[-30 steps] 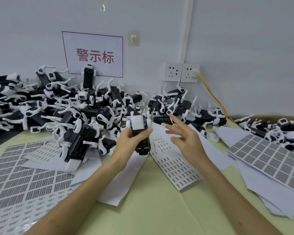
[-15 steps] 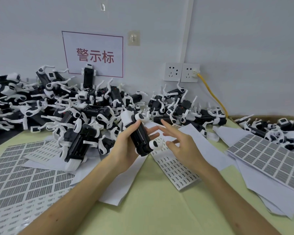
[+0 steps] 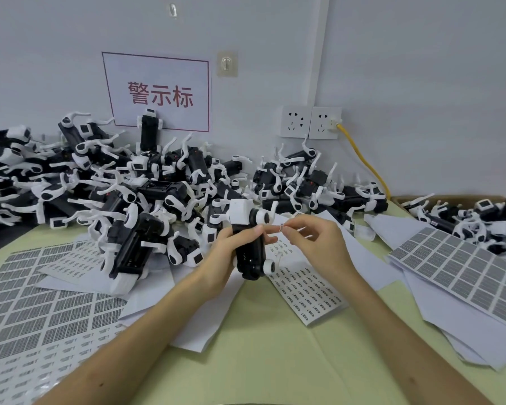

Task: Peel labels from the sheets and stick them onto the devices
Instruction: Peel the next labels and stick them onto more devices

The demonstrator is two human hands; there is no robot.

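My left hand (image 3: 227,252) grips a black-and-white device (image 3: 250,244), held upright above the table with its white block end up. My right hand (image 3: 319,244) pinches a small label (image 3: 281,227) between thumb and forefinger, close to the right side of the device. Under both hands lies a white sheet of small printed labels (image 3: 307,290). A big heap of the same black-and-white devices (image 3: 123,197) fills the back of the table.
Grey label sheets lie at the left (image 3: 38,305) and on a paper stack at the right (image 3: 462,273). More devices sit in a box at far right (image 3: 485,220). A yellow cable (image 3: 362,162) runs from the wall sockets (image 3: 310,122). The pale green tabletop (image 3: 275,358) shows in front.
My left hand has turned the device upright, white end up. My right hand, open with spread fingers before, now pinches a small label beside the device.
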